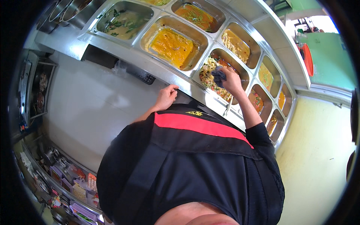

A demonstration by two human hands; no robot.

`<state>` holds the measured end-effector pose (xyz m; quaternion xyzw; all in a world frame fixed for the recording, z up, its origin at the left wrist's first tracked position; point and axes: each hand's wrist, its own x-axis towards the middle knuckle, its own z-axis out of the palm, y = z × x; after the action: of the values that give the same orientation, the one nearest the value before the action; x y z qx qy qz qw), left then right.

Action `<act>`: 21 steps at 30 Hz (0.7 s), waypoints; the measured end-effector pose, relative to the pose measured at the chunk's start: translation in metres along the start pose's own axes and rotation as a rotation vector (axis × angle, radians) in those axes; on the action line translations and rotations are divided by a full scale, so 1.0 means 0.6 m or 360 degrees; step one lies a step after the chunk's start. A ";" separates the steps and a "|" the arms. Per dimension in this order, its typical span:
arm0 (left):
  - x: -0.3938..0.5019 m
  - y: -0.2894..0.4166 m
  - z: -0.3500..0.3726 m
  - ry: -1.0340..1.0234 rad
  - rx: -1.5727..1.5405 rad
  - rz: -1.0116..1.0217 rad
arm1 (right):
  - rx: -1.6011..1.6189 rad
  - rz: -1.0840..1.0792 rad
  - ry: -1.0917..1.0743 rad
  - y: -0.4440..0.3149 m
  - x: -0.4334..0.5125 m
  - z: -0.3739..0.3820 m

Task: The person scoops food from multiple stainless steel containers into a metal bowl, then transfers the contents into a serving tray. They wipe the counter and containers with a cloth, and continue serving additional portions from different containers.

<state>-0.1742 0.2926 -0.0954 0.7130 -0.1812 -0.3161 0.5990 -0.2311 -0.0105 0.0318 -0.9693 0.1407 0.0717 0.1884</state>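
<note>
My right hand [233, 80] grips a crumpled dark grey cloth [218, 76]. It is above a steel food pan [244, 73] of chopped vegetables and other food in reddish liquid. Whether the cloth touches the pan's divider or rim cannot be told. A utensil handle [228, 108] sticks out over the front edge near that pan. My left hand [166, 98] is by the front edge of the steel counter [185, 85], fingers curled, with nothing visible in it. Left of the cloth is a pan of thick yellow-orange curry [173, 46].
More pans hold leafy green soup [121, 24], green-bean curry [194, 17] and pale strips in sauce [236, 42]. Steel pots [81, 12] stand at upper left. A raised ledge [284, 42] runs behind the pans. Behind me at lower left is a shelf with food baskets [80, 191].
</note>
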 end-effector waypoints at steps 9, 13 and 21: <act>0.014 0.006 0.017 -0.0008 -0.0047 -0.0079 | -0.0011 -0.0151 -0.0268 0.027 -0.063 0.128; 0.021 0.038 0.037 0.0077 -0.0092 -0.0123 | 0.0255 0.0312 0.0207 0.111 -0.063 0.051; 0.125 0.114 0.290 -0.0535 0.0602 0.1013 | 0.1852 0.0825 0.0774 0.156 -0.112 -0.056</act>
<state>-0.2271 0.1011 -0.0609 0.6574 -0.5432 -0.1882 0.4871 -0.3202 -0.0905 0.0432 -0.6337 0.4223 -0.1927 0.6188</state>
